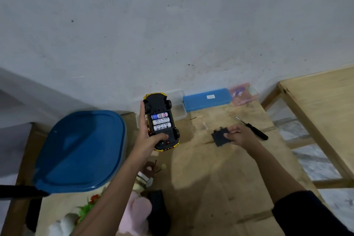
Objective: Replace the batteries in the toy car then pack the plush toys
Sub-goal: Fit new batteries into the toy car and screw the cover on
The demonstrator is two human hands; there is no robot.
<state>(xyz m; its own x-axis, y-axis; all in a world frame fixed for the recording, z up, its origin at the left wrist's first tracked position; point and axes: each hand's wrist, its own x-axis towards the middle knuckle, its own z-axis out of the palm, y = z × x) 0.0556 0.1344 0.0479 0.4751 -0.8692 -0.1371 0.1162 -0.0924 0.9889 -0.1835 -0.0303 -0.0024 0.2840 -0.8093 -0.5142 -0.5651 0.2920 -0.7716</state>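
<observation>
A yellow toy car [156, 104] is held upside down above the wooden table [201, 178] by my left hand [148, 138]. Its black underside faces up and the battery bay is uncovered, showing three batteries [161, 121] side by side. To the right, my right hand [238, 136] grips the black battery cover [220, 138] low over the table. A black screwdriver [252, 129] lies just beyond that hand. Plush toys [138, 214], pink, white and green, lie at the near edge under my left arm.
A container with a big blue lid [80, 151] stands at the left. Against the wall are a blue case [206, 99], clear small boxes [179, 104] and a pinkish clear box [242, 94]. A second wooden table [325, 105] stands at the right.
</observation>
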